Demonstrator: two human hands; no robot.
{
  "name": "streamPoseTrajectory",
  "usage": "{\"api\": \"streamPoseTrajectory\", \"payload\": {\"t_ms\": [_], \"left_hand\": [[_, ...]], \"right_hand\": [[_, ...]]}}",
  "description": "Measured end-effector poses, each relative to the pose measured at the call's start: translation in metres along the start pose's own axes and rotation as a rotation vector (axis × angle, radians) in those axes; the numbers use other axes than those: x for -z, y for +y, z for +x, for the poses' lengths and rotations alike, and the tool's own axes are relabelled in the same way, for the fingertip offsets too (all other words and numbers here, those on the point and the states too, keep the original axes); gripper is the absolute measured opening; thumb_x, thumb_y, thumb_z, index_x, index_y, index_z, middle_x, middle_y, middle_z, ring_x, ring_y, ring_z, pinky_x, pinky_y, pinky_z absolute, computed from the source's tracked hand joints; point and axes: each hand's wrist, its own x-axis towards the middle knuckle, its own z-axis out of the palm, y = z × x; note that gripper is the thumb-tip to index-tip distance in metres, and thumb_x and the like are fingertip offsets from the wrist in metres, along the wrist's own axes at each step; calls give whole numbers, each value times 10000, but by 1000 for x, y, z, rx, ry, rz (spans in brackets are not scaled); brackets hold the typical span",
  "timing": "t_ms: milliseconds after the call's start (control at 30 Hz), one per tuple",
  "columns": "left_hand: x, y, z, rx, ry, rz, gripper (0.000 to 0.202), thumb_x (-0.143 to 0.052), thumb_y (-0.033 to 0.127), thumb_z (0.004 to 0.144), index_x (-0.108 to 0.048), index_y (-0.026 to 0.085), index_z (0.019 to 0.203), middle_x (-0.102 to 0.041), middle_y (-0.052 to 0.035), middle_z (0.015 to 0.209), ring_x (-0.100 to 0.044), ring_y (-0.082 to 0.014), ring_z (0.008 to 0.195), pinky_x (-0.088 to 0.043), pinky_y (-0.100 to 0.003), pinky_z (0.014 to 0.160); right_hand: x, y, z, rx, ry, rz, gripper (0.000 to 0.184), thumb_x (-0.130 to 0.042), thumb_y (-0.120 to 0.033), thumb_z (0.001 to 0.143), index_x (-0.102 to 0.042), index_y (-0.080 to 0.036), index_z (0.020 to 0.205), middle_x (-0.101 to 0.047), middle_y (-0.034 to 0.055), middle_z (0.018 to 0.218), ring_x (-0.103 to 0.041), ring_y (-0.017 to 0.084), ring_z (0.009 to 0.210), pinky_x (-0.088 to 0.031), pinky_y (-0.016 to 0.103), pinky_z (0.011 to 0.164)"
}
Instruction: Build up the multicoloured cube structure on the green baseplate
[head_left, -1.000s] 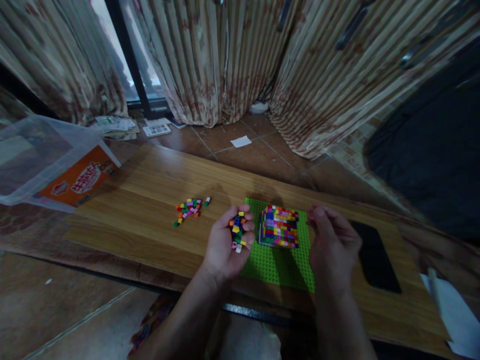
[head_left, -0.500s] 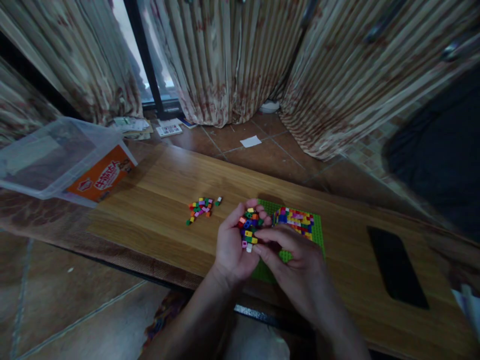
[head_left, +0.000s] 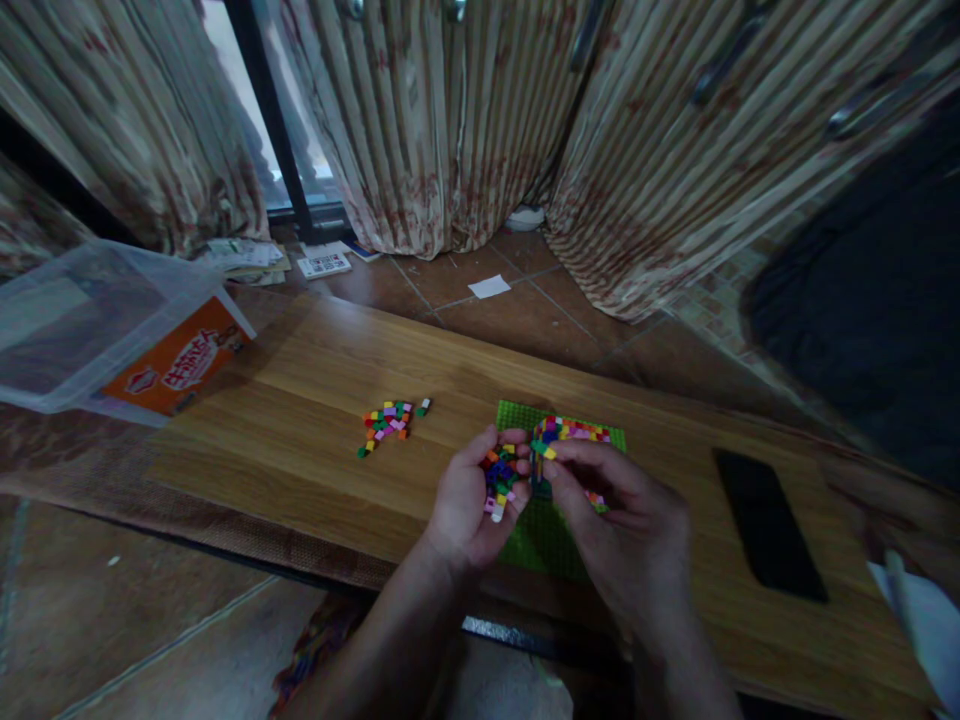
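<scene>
- L hand (head_left: 466,505): palm up, fingers curled into a cup, not pressed tog; loose bricks (head_left: 501,478) heaped in it, prob cupped so the tiny bits don't roll off
- R hand (head_left: 630,510): thumb + index tips pinching a small yellow & green piece (head_left: 550,452), maybe 2 bricks joined, can't be sure; tip grip prob b/c it's v small & a fuller grip would hide it
- Brick block (head_left: 577,428): multicol, on the green board (head_left: 540,545), toward the far side; partly hidden by R hand, so can't tell if the held piece touches it
- The green board lies flat on the wooden table (head_left: 300,440), partly hidden by both hands; its studs prob stop the block sliding
- L hand is just left of the block, R hand over the block's near right part; handful held close in, prob so palm & block are both in easy reach
- Brick pile (head_left: 388,420): on table, left of L hand, apart from the board, prob there to be off the board yet reachable; a white & green bit (head_left: 424,407) lies just off its far right
- Black phone (head_left: 769,525), or sthg like it: flat, right of the board, not touching it, prob out of elbow range
- See-thru bin (head_left: 142,335): at table's left end, orange label (head_left: 180,365) on its wall; contents hard to make out
</scene>
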Motion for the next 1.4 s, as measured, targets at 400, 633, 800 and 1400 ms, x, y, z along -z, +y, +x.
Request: {"api": "streamPoseTrajectory", "payload": {"t_ms": [400,633,800,1400], "left_hand": [[0,-2,-5,75,-48,199,249,-440,244,954,-572,105,796,-523,-4,634,-436,-23,409,-190,-92,301],[5,-6,-2,-18,-93,361,122,-562,217,853,-587,118,785,-539,-4,652,-434,-27,432,-174,-97,324],[6,-7,-3,-81,-98,410,139,-651,248,745,-580,128,738,-540,2,659,-436,-31,446,-175,-110,344],[4,-12,-3,-136,-101,545,127,-591,221,736,-526,148,654,-489,31,602,-394,-26,399,-164,-147,349]], "right_hand": [[3,7,10,148,-98,-381,105,-548,-194,923,-648,-202,893,-720,21,867,-689,143,735,-488,241,666],[5,14,12,234,-147,-508,157,-476,-178,937,-631,-187,920,-712,58,877,-686,175,751,-499,271,675],[4,11,13,192,-181,-477,175,-473,-185,937,-645,-202,906,-704,62,919,-676,180,789,-503,290,710],[3,1,10,128,-161,-307,150,-555,-159,909,-660,-206,813,-680,15,808,-641,143,740,-480,267,698]]}}
